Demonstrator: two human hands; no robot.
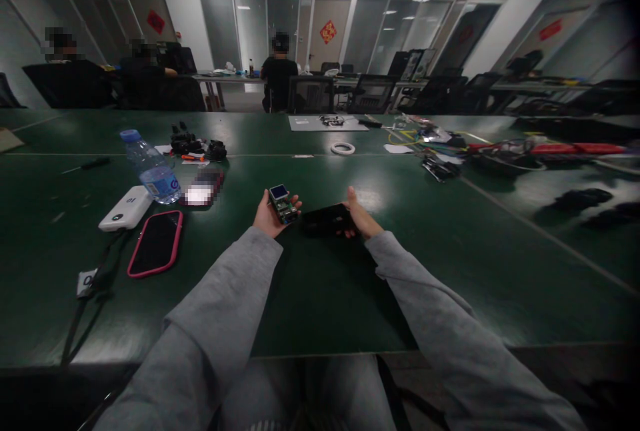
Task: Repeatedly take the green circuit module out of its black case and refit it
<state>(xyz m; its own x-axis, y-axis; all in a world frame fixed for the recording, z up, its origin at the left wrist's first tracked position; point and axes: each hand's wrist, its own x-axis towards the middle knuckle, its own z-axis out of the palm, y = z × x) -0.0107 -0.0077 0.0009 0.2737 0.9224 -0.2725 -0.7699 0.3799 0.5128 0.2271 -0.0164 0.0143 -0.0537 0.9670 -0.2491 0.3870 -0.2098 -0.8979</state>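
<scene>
My left hand (271, 216) is closed around a small green circuit board (284, 207) with a little dark screen at its top end. Opposite it, my right hand (361, 216) grips a black, flat, oblong object (325, 219) by its right end, thumb raised. That object looks like a case or casing, but its dark surface hides the details. The two held things are close together just above the green table (320, 298). Whether they touch is hard to make out.
On the left lie a pink-cased phone (156, 243), a white power bank (126, 208) with a cable, and a tilted water bottle (151, 168). A tape roll (343, 148) sits farther back. Wires and red tools (550, 149) clutter the right. People sit beyond the table.
</scene>
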